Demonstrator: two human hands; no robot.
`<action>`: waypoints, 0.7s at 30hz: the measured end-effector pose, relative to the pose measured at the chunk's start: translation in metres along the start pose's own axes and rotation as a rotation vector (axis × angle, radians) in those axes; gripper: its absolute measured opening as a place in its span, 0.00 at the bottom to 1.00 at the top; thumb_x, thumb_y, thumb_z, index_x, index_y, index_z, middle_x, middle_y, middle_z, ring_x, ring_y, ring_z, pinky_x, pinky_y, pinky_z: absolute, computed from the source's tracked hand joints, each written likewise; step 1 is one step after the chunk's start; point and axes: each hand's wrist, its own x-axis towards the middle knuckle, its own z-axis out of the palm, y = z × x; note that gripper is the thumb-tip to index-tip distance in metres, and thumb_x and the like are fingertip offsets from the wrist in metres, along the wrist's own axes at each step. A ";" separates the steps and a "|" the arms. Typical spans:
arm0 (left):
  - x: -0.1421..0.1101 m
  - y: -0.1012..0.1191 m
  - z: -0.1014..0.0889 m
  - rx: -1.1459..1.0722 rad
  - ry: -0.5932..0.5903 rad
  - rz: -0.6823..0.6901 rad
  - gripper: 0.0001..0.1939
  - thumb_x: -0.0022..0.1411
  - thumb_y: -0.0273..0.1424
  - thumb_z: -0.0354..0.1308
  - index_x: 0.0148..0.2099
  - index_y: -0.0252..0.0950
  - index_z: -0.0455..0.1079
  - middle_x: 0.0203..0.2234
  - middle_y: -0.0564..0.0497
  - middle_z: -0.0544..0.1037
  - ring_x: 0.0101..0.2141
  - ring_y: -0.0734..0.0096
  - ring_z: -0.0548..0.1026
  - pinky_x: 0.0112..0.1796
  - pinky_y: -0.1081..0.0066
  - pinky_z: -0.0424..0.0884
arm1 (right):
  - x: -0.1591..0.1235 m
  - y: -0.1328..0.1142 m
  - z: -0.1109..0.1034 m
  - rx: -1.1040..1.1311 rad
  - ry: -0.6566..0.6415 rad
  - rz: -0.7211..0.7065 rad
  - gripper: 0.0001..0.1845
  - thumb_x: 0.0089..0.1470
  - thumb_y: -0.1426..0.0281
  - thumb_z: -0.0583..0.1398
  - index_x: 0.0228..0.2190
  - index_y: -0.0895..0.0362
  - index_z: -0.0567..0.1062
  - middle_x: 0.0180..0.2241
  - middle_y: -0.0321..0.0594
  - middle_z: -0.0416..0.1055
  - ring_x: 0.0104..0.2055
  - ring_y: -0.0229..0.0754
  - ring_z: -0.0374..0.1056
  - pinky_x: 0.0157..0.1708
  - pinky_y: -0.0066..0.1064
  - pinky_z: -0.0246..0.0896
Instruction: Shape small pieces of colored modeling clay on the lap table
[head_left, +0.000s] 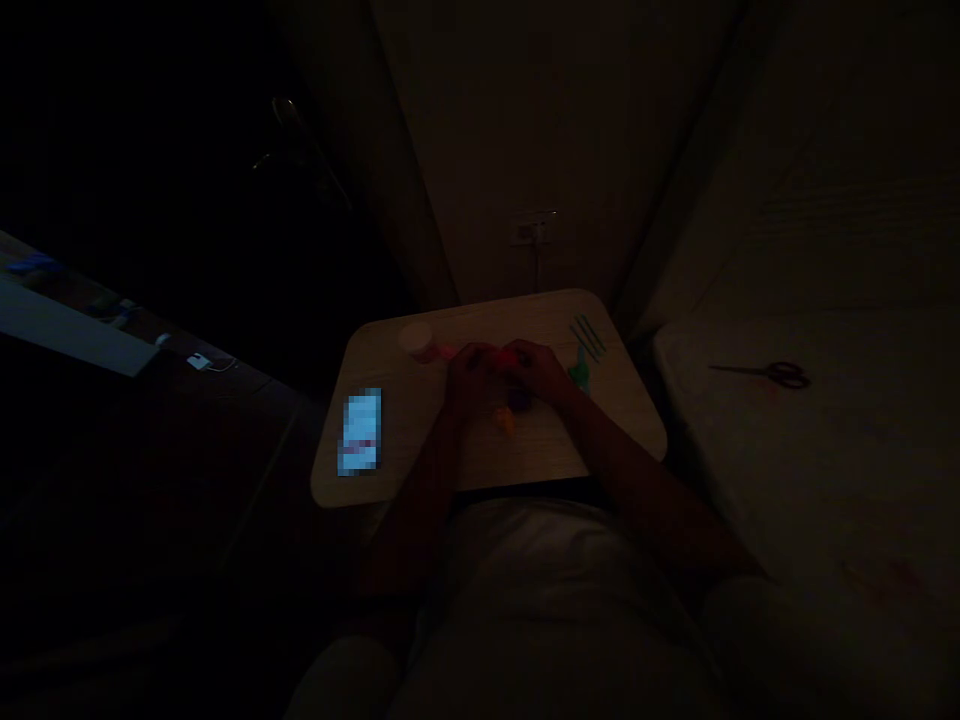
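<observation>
The room is very dark. Both my hands meet over the middle of a small wooden lap table. My left hand and my right hand have curled fingers closed on a small red lump held between them. A small orange piece and a dark piece lie on the table just under my hands. A pink object lies to the left of my left hand.
A lit phone lies at the table's left side. A pale round container stands at the back left, green tools at the back right. Scissors lie on the bed to the right. A wall socket is behind the table.
</observation>
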 end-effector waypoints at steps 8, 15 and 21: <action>-0.001 -0.002 0.002 -0.059 -0.083 -0.010 0.15 0.61 0.42 0.64 0.41 0.36 0.75 0.37 0.47 0.81 0.39 0.66 0.78 0.42 0.68 0.73 | -0.003 -0.006 -0.003 -0.003 -0.055 0.028 0.23 0.57 0.48 0.60 0.26 0.55 0.72 0.22 0.35 0.68 0.25 0.39 0.62 0.26 0.29 0.55; -0.003 0.004 0.001 -0.017 -0.169 0.048 0.18 0.65 0.48 0.59 0.38 0.36 0.73 0.33 0.50 0.78 0.36 0.68 0.75 0.40 0.70 0.70 | 0.000 -0.003 -0.003 0.019 -0.132 -0.015 0.26 0.57 0.45 0.58 0.24 0.55 0.70 0.22 0.34 0.66 0.26 0.38 0.60 0.27 0.29 0.55; -0.004 0.003 0.001 0.005 -0.207 0.030 0.22 0.66 0.51 0.56 0.32 0.37 0.67 0.27 0.54 0.71 0.30 0.71 0.68 0.35 0.71 0.66 | -0.001 -0.003 -0.002 0.079 -0.127 0.021 0.29 0.59 0.42 0.54 0.24 0.55 0.69 0.22 0.35 0.64 0.25 0.38 0.59 0.27 0.29 0.56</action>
